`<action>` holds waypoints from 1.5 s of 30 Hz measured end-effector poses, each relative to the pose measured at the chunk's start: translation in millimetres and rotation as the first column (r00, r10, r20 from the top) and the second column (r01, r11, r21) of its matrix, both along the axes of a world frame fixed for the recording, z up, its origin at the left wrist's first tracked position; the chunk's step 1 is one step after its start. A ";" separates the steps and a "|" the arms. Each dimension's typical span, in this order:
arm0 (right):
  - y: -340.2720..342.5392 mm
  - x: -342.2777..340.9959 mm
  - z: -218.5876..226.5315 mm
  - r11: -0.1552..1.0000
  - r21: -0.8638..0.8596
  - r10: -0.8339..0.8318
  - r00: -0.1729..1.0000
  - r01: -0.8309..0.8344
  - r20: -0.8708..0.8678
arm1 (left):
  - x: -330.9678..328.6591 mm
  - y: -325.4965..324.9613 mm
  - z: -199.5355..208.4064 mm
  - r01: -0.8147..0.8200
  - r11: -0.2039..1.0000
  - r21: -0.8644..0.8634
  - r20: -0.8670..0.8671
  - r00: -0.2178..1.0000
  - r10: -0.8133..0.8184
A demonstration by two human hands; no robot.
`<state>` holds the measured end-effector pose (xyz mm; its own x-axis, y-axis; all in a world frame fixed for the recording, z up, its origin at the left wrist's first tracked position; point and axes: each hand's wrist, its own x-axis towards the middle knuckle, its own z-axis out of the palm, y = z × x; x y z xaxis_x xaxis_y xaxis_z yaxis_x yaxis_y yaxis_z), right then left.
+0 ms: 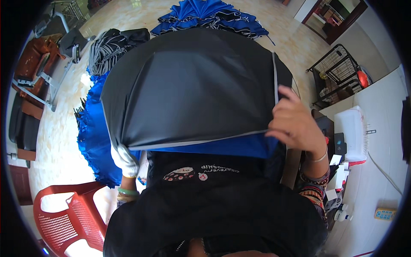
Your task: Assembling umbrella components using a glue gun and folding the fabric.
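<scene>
A large black umbrella canopy (192,94) with grey edging and a blue underside spreads in front of my chest, its near edge pulled fairly straight. My left hand (124,160), in a white glove, is closed on the bunched left corner of that edge. At the right corner, my bare right hand (295,122) pinches the edging, thumb low at the corner and one finger stretched up along the grey trim. What lies under the canopy is mostly hidden.
Blue fabric bundles (96,132) lie on the floor at left, and a blue and black pile (201,17) lies beyond the canopy. Grey-edged black fabric (111,49) is heaped far left. A red plastic chair (72,214) stands near left; a wire cage (336,73) stands right.
</scene>
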<state>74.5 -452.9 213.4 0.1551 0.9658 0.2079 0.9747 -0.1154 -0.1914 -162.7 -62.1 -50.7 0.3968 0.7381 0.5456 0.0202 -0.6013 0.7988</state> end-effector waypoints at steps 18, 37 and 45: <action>140.8 13.5 -2.6 0.888 -0.025 0.422 0.834 -0.460 -0.357 | 150.1 -94.3 139.6 0.893 -0.042 0.448 -0.681 0.310 -0.664; 144.0 15.8 -27.4 0.842 -0.088 0.477 0.811 -0.532 -0.340 | 153.9 -56.1 52.0 0.839 0.477 0.260 -0.451 0.543 -0.709; 130.7 -4.2 -28.8 0.845 0.301 0.393 0.895 -0.442 0.210 | 158.5 -40.9 0.6 0.783 0.524 -0.334 0.318 0.617 -0.719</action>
